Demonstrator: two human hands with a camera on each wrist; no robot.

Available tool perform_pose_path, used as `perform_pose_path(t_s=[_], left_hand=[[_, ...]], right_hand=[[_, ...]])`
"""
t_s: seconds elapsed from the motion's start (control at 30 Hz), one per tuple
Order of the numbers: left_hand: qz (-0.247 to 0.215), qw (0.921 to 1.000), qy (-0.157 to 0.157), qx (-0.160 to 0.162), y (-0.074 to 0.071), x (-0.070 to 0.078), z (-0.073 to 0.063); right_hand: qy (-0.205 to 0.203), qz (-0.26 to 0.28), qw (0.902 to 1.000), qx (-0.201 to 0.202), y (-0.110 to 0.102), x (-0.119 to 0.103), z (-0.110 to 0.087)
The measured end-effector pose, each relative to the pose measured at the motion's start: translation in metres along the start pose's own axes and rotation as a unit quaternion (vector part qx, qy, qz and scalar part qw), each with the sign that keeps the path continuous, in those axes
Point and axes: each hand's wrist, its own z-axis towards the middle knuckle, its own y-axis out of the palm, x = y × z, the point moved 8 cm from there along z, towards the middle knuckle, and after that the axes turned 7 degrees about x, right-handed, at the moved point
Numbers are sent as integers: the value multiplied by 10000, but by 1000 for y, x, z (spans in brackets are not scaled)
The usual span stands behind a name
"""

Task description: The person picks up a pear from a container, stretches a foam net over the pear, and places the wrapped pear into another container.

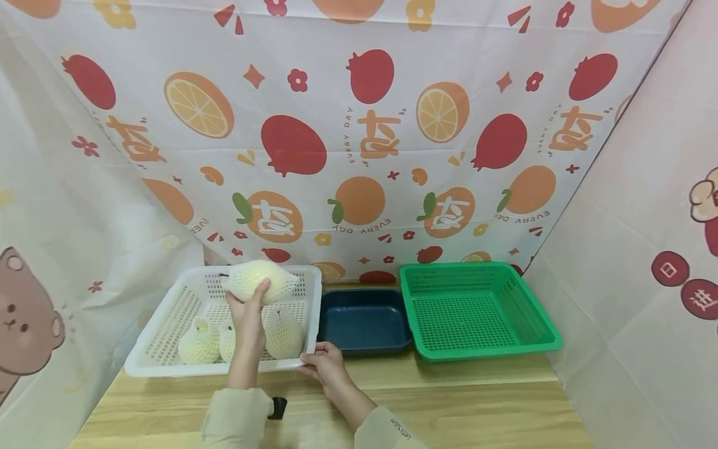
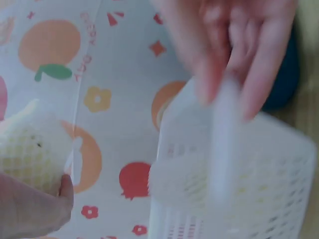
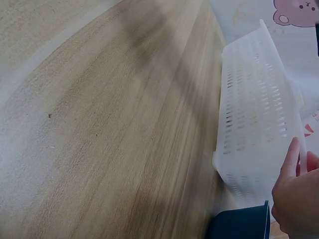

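My left hand (image 1: 248,315) holds a pale yellow pear (image 1: 247,279) in a white foam net, raised above the white basket (image 1: 134,358). In the left wrist view that netted pear (image 2: 27,149) shows at the left edge, fingers around it. Below in the basket lie several more netted pears (image 1: 284,335), partly covered by my left forearm. At the basket's near right corner, my right hand (image 1: 328,368) pinches the rim. The right wrist view has the right hand (image 3: 299,199) with a finger on the outer side of the basket wall (image 3: 254,109).
A dark blue tray (image 1: 364,347) stands just right of the white basket. Further right is a green basket (image 1: 488,353). All rest on a wooden table (image 1: 460,405), with a fruit-print cloth (image 1: 359,162) hanging behind and cloth walls at both sides.
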Motion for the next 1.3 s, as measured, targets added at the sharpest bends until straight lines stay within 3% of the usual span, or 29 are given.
perform_pose_path(t_s=[0.07,0.2,0.33,0.57,0.73,0.8,0.9,1.07,1.3], left_hand=[[445,9988,25,218,-4,2,13],[1421,9894,-91,269,-6,-1,37],[2416,9692,-208,422,-11,-8,57],[3269,9433,-233,522,-14,-21,79],[4077,9112,-244,534,-18,-29,93],[4398,8968,-231,426,-19,-32,97],[4705,8821,-232,39,-17,-41,101],[4846,8696,-398,-858,-12,-64,99],[5412,8280,-131,-1462,-18,-91,94]], right_hand=[[17,-12,10000,-16,0,0,0],[60,1,10000,-13,-1,-1,0],[70,36,10000,-19,-1,-2,1],[99,21,9999,-31,-2,1,1],[62,-22,10000,-52,0,0,2],[46,-49,10000,-54,0,1,2],[17,-71,10000,-52,0,1,2],[56,-14,10000,-36,-2,1,2],[143,29,9999,-52,-1,3,1]])
